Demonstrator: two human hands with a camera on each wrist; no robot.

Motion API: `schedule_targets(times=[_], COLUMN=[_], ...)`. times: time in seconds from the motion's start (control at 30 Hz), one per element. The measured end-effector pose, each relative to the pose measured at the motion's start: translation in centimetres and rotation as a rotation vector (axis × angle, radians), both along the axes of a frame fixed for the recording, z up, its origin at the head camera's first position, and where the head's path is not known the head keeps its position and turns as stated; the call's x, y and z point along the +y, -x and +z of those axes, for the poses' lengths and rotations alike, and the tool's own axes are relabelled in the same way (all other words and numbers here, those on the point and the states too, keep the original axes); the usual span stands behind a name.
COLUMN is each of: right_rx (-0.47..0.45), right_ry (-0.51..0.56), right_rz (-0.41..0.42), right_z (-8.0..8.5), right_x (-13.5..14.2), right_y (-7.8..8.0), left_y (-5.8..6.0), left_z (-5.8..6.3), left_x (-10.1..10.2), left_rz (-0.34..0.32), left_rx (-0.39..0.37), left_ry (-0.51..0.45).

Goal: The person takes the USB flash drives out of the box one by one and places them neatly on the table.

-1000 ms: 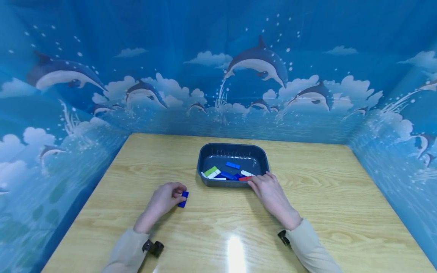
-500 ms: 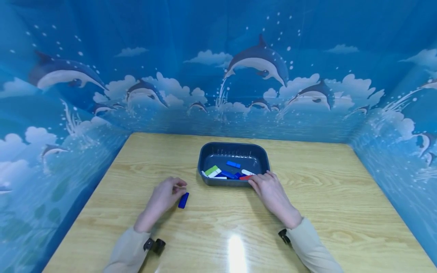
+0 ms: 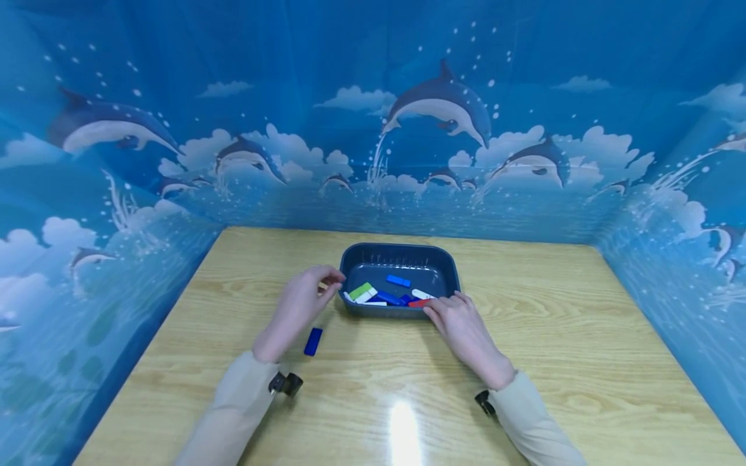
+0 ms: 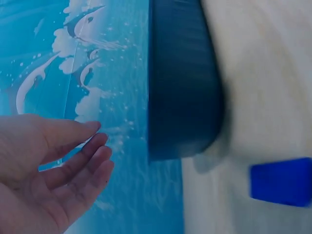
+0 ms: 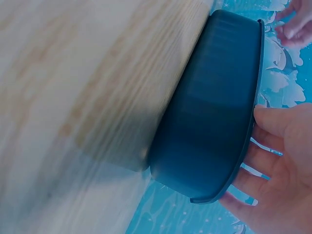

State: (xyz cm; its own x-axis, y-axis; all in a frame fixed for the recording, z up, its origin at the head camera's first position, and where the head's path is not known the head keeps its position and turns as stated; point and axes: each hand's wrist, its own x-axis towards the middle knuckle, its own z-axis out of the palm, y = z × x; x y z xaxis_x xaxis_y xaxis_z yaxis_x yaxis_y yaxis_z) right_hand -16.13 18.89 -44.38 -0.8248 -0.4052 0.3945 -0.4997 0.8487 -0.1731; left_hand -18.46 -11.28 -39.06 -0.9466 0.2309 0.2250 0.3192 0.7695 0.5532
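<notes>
My left hand (image 3: pixel 303 301) hovers at the left rim of a dark blue-grey plastic bin (image 3: pixel 398 312), its fingers loosely bent and nothing between them. In the left wrist view, a gap shows between the fingertips and the bin. A small dark blue flat block (image 3: pixel 313 342) lies on the table below that hand. My right hand (image 3: pixel 463 327) holds the bin's front right rim, thumb outside and fingers over the edge. Inside the bin lie a green and white piece (image 3: pixel 362 292), a bright blue piece (image 3: pixel 399 281), a red piece (image 3: pixel 419 302) and several other small pieces.
The bin stands on a wood-grain table (image 3: pixel 536 310), towards the back. A blue dolphin-print curtain (image 3: pixel 373 129) borders the table at the back and both sides. A bright light reflection (image 3: pixel 403 433) lies at the table's front.
My left hand has let go of the dark blue block on the table and moved up and right to the bin's left rim. The right hand has stayed at the bin.
</notes>
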Motion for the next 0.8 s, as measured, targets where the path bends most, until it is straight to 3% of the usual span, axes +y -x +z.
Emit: schedule_targets(times=[0.2,0.43,0.63,0.8], right_rx=[-0.015,-0.039,-0.033,-0.027], right_ry=[0.007,0.047,0.047,0.046], right_rz=[-0.002,-0.003,-0.004,0.000], right_z=[0.0,-0.1,-0.2,-0.1], right_x=[0.0,0.0,0.1,0.1], right_y=[0.1,0.2,0.1,0.2], left_y=[2.3,4.2,4.8,5.0], left_z=[1.3,0.3,-1.2,-1.2], left_x=[2.2,4.1,4.7,5.0], left_rz=[-0.121,-0.249,-0.255,-0.266], left_rx=[-0.006,-0.036,-0.077,-0.054], left_ry=[0.114,0.314,0.396,0.491])
